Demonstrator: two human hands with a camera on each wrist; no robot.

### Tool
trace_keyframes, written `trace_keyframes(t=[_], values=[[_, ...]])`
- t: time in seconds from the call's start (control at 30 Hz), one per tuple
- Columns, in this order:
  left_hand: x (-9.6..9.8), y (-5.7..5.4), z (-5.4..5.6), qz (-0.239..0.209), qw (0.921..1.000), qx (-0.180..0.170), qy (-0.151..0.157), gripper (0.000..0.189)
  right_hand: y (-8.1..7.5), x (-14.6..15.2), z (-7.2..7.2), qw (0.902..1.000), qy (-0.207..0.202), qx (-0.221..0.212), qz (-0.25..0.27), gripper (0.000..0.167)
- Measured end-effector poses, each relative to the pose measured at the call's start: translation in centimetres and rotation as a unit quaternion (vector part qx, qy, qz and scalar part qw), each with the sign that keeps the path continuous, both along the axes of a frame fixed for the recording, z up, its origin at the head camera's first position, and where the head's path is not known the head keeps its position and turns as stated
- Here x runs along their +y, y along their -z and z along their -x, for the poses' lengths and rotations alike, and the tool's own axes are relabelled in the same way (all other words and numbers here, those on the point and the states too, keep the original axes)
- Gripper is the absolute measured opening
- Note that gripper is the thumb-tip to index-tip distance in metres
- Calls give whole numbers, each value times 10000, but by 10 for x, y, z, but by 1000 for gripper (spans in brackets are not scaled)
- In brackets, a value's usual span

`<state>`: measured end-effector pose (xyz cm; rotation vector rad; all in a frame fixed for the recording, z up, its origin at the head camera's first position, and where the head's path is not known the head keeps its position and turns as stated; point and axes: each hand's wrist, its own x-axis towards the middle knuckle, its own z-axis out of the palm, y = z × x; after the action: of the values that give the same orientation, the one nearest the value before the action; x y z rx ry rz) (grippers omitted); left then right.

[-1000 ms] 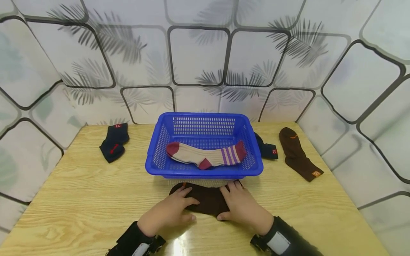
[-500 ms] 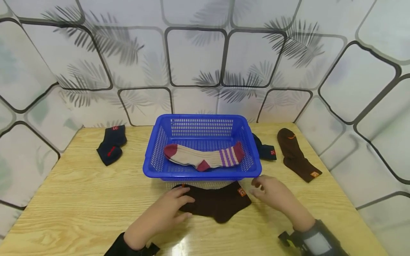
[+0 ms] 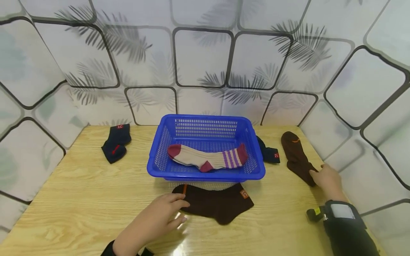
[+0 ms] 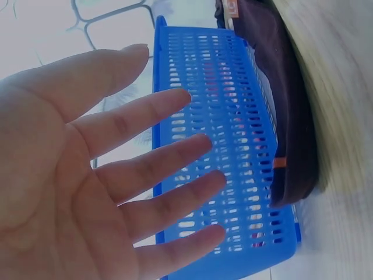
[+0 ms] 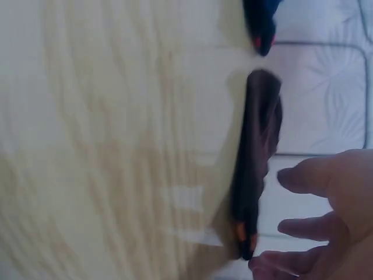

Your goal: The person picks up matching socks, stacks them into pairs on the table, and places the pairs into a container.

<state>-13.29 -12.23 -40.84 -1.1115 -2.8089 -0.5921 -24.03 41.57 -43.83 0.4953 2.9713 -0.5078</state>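
A brown sock [image 3: 214, 204] with an orange label lies flat in front of the blue basket. My left hand [image 3: 160, 213] is over its toe end, and in the left wrist view its fingers are spread and straight, with nothing held. Far to the right a second brown sock [image 3: 296, 156] lies on the table. My right hand [image 3: 328, 181] is at this sock's cuff; in the right wrist view its thumb and fingers stand apart beside the sock. Whether a fingertip touches the cuff, I cannot tell.
The blue basket [image 3: 206, 176] holds a cream sock [image 3: 208, 158] with maroon ends and purple stripes. One dark navy sock [image 3: 116, 142] lies at the back left, another navy sock [image 3: 270, 154] partly behind the basket's right side. Patterned walls [image 3: 201, 57] border the wooden table [image 3: 80, 199].
My right hand has left the near brown sock, uncovering its orange label, and moved right to the far brown sock's cuff. My left hand has shifted slightly left and toward me.
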Motion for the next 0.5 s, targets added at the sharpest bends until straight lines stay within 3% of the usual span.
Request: trace_keyframes(t=[0.1,0.2,0.33,0.5], values=[[0,-2,1,-1,9999,-106,-19,28,4,11,-2,9991,-101,-357,-189,66],[-1,-4,1,-13,9999,-136,12,28,4,11,-6,9989,-29,-423,-217,65],[-2,-5,2,-43,9999,-76,67,28,2,4,-8,9992,122,-347,-132,63],[-4,-4,3,-29,9999,-5,135,28,-1,-6,-9,9995,-317,-10,10,59]])
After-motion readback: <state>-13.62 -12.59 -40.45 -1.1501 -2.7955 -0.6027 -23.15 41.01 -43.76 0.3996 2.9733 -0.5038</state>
